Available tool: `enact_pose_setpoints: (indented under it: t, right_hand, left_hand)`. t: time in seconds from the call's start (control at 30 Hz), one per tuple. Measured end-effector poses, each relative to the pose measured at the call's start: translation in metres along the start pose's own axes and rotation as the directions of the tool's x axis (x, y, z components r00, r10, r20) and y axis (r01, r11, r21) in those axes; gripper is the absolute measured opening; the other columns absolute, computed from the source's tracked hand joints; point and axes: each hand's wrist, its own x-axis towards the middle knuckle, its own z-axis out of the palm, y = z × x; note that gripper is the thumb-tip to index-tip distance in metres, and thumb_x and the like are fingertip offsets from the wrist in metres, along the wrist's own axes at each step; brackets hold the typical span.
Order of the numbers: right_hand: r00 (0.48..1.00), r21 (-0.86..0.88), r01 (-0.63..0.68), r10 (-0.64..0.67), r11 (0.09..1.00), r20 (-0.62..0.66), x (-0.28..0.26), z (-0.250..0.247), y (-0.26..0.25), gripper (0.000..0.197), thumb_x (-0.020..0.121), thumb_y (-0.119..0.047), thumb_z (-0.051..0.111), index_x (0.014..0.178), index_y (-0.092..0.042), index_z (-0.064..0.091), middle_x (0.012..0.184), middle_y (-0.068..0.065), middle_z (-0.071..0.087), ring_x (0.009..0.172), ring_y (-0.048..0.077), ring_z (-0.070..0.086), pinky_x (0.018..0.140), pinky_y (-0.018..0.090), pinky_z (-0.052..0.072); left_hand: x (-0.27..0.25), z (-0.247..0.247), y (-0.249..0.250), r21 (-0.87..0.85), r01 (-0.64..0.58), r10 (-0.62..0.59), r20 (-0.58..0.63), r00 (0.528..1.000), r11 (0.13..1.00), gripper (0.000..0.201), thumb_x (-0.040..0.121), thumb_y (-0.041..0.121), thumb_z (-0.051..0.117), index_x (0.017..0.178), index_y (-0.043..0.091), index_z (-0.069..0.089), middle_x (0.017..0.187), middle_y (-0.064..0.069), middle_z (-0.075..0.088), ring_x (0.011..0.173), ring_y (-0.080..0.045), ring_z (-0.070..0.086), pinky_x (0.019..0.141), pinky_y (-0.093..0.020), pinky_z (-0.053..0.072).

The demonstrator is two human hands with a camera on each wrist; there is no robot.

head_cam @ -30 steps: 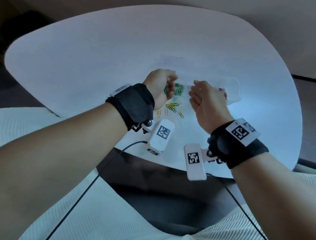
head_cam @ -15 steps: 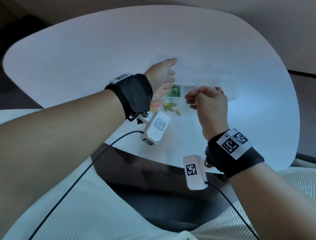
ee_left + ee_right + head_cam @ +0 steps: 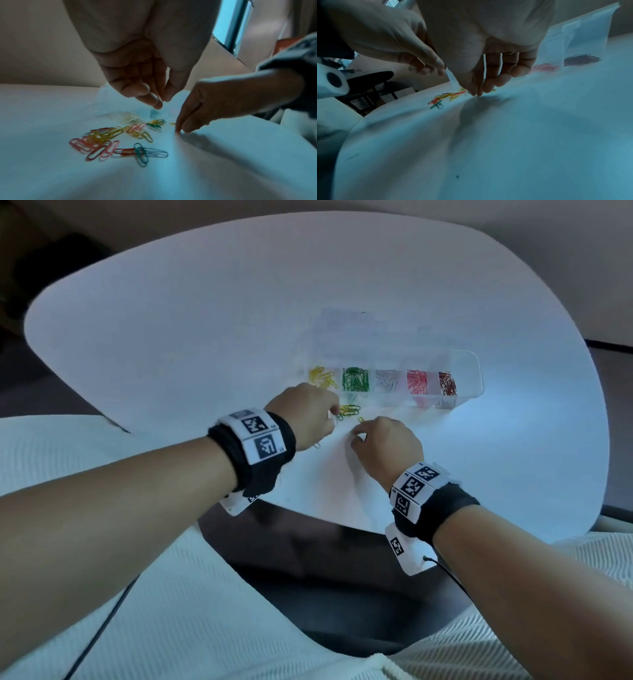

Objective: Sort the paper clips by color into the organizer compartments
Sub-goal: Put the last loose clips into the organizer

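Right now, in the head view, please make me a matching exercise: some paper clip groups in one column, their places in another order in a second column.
Column 1:
1. yellow clips
2. green clips
3. dark red clips
4. loose mixed clips

Column 2:
A. rightmost filled compartment of the organizer
B. on the table, near the left hand
C. leftmost compartment
D. second compartment from the left

Pairs: 1-C, 2-D, 3-A, 4-B
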Motion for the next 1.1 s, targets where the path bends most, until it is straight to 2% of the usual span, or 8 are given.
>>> enact_pose_setpoints:
  t: [0.1, 0.17, 0.23, 0.33, 0.53, 0.73, 0.97, 1.1]
  right_hand:
    - [1.0, -0.004, -0.016, 0.016, 1.0, 0.016, 0.0, -0.002, 0.011, 0.021, 0.091, -0.029, 0.056, 0.099, -0.022, 0.074, 0.096, 0.003, 0.071, 0.085, 0.025, 0.064, 0.065, 0.025, 0.044]
    - [1.0, 0.031, -0.016, 0.016, 0.999, -0.006, 0.001, -0.004, 0.014, 0.024, 0.092, -0.029, 0.056, 0.111, -0.025, 0.071, 0.105, 0.0, 0.07, 0.095, 0.023, 0.063, 0.073, 0.027, 0.046]
    - [0.999, 0.041, 0.011, -0.01, 0.999, -0.033, 0.006, -0.005, 0.013, 0.033, 0.093, -0.027, 0.053, 0.124, -0.028, 0.064, 0.113, 0.0, 0.068, 0.104, 0.023, 0.062, 0.081, 0.03, 0.047]
    - [0.998, 0.018, 0.061, -0.06, 0.998, -0.023, 0.014, -0.005, 0.007, 0.04, 0.093, -0.02, 0.048, 0.131, -0.029, 0.059, 0.112, 0.005, 0.065, 0.104, 0.027, 0.06, 0.081, 0.033, 0.051]
    - [0.996, -0.033, 0.082, -0.083, 0.996, -0.041, 0.017, -0.003, 0.007, 0.033, 0.091, -0.012, 0.05, 0.108, -0.026, 0.074, 0.103, 0.005, 0.068, 0.092, 0.027, 0.063, 0.072, 0.03, 0.051]
    - [0.999, 0.005, -0.007, 0.007, 1.0, -0.033, 0.011, -0.006, 0.024, 0.015, 0.089, -0.028, 0.065, 0.093, -0.019, 0.076, 0.095, 0.003, 0.069, 0.081, 0.023, 0.06, 0.066, 0.026, 0.044]
    - [0.985, 0.018, -0.114, 0.111, 0.993, 0.132, 0.018, -0.009, 0.019, 0.016, 0.076, -0.03, 0.074, 0.082, -0.017, 0.066, 0.085, 0.003, 0.064, 0.072, 0.023, 0.061, 0.06, 0.024, 0.043]
    - [0.993, -0.001, -0.091, 0.091, 0.996, 0.082, 0.015, -0.009, 0.016, 0.008, 0.078, -0.03, 0.073, 0.083, -0.025, 0.07, 0.089, 0.003, 0.067, 0.075, 0.025, 0.064, 0.064, 0.026, 0.047]
  left_hand:
    - [0.01, 0.006, -0.007, 0.132, 0.072, -0.07, -0.022, 0.997, 0.989, 0.016, 0.089, 0.018, 0.053, 0.096, 0.013, 0.066, 0.095, -0.008, 0.067, 0.083, -0.03, 0.063, 0.076, -0.036, 0.054]
    - [0.012, 0.01, -0.016, 0.131, 0.135, -0.136, 0.0, 0.991, 0.982, 0.013, 0.087, 0.021, 0.06, 0.09, 0.011, 0.067, 0.09, -0.009, 0.068, 0.079, -0.03, 0.064, 0.075, -0.037, 0.056]
    - [0.008, 0.016, -0.022, 0.103, 0.149, -0.154, 0.036, 0.987, 0.983, 0.017, 0.086, 0.026, 0.066, 0.096, 0.012, 0.066, 0.094, -0.007, 0.067, 0.083, -0.029, 0.063, 0.075, -0.033, 0.053]
    - [0.003, 0.026, -0.026, 0.093, 0.127, -0.13, 0.028, 0.991, 0.988, 0.02, 0.084, 0.024, 0.068, 0.098, 0.01, 0.066, 0.096, -0.007, 0.066, 0.086, -0.028, 0.063, 0.076, -0.033, 0.053]
    - [0.007, 0.032, -0.031, 0.087, 0.1, -0.103, 0.023, 0.994, 0.991, 0.011, 0.087, 0.018, 0.063, 0.092, 0.012, 0.07, 0.095, -0.008, 0.068, 0.087, -0.029, 0.063, 0.076, -0.033, 0.052]
    - [0.008, 0.031, -0.031, 0.037, 0.071, -0.072, 0.017, 0.997, 0.997, 0.008, 0.083, 0.012, 0.059, 0.083, 0.018, 0.064, 0.09, -0.001, 0.063, 0.085, -0.024, 0.06, 0.071, -0.029, 0.047]
    - [0.006, 0.025, -0.024, -0.357, 0.018, -0.041, -0.059, 0.997, 0.934, 0.015, 0.074, 0.006, 0.067, 0.065, 0.017, 0.063, 0.07, 0.008, 0.062, 0.071, -0.013, 0.058, 0.068, -0.024, 0.047]
    - [0.009, 0.024, -0.026, -0.578, 0.046, -0.081, -0.036, 0.996, 0.815, 0.025, 0.075, 0.002, 0.063, 0.085, 0.024, 0.072, 0.072, 0.002, 0.066, 0.067, -0.015, 0.061, 0.072, -0.027, 0.055]
